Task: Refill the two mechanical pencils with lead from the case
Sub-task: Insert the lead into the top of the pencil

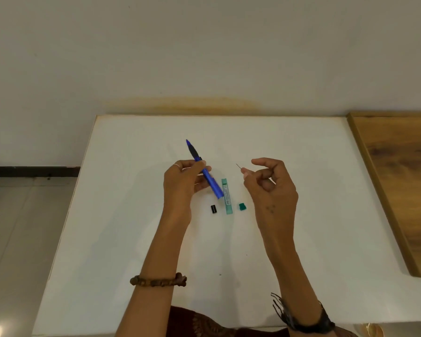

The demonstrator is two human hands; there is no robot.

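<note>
My left hand (184,181) grips a blue mechanical pencil (213,184) by its middle, tip pointing up and away, open rear end toward me. My right hand (269,184) pinches a thin dark lead (238,166) between thumb and forefinger, a short way right of the pencil. On the white table (131,215) between my hands lies the green lead case (227,197), lengthwise. Its small green cap (242,207) sits just to its right. A small black pencil cap (213,208) rests left of the case. Only one pencil is in view.
A wooden board (399,181) adjoins the table on the right. The table's far edge meets a pale wall. Tiled floor shows at the left. I wear a beaded bracelet (158,280) on the left wrist and a dark band (309,319) on the right.
</note>
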